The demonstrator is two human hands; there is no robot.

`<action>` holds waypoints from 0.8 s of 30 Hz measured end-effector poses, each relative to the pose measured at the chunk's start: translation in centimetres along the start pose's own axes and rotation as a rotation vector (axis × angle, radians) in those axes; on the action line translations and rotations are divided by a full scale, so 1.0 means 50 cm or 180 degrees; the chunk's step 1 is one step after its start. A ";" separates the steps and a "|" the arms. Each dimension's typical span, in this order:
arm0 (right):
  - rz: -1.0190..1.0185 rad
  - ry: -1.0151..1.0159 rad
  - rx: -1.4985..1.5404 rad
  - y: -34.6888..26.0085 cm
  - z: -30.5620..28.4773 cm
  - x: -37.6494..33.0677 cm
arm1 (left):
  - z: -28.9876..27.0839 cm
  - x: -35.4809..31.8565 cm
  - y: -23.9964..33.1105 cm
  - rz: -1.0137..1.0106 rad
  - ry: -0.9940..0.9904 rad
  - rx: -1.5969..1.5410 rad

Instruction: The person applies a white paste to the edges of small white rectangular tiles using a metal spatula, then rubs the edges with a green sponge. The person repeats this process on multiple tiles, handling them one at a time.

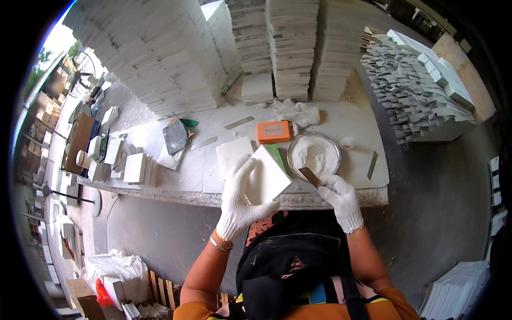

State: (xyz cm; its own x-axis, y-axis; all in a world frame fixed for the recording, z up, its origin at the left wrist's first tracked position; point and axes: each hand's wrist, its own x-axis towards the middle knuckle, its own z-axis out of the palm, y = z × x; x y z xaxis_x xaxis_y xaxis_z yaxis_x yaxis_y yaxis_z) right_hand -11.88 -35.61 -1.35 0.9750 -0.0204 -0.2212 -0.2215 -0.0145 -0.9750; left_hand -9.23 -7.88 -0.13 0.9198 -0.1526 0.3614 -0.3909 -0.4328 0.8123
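My left hand [239, 200], in a white knit glove, grips a square white tile [266, 177] by its left side, thumb beneath and fingers along the upper edge. Held tilted, the tile overlaps another white tile [233, 152] lying on the table. In the gloved right hand [340, 198] is a thin brown metal scraper blade [309, 175], pinched between thumb and fingers. Its tip reaches over the near rim of a round metal bowl [338, 149] of white powder [316, 154]. Partly hidden behind the held tile lies a green pad [276, 155].
An orange box [274, 132] and spare white gloves [296, 112] lie beyond the tiles. Loose metal strips [372, 165] are scattered on the table [208, 181]. Tall stacks of slabs [290, 48] stand at the back. More tiles [141, 169] stand at the left.
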 end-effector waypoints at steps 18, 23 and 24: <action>-0.1375 -0.1173 0.0009 -0.019 -0.032 0.061 | 0.085 -0.013 0.031 -0.2206 -0.1554 -0.3913; -0.1565 -0.1914 -0.0902 -0.074 -0.001 0.111 | 0.117 -0.031 -0.062 -0.2943 -0.1842 -0.4755; -0.1119 -0.1808 -0.1085 -0.091 0.000 0.107 | 0.126 -0.024 -0.061 -0.2991 -0.2006 -0.4885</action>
State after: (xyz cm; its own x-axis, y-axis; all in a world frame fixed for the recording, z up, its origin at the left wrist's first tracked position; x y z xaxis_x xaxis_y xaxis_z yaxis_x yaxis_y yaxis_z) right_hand -5.65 -35.63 1.93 0.8274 0.5604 0.0367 0.2018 -0.2358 -0.9506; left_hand -8.96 -11.98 -5.93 0.5599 -0.7788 -0.2827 0.8079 0.4375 0.3948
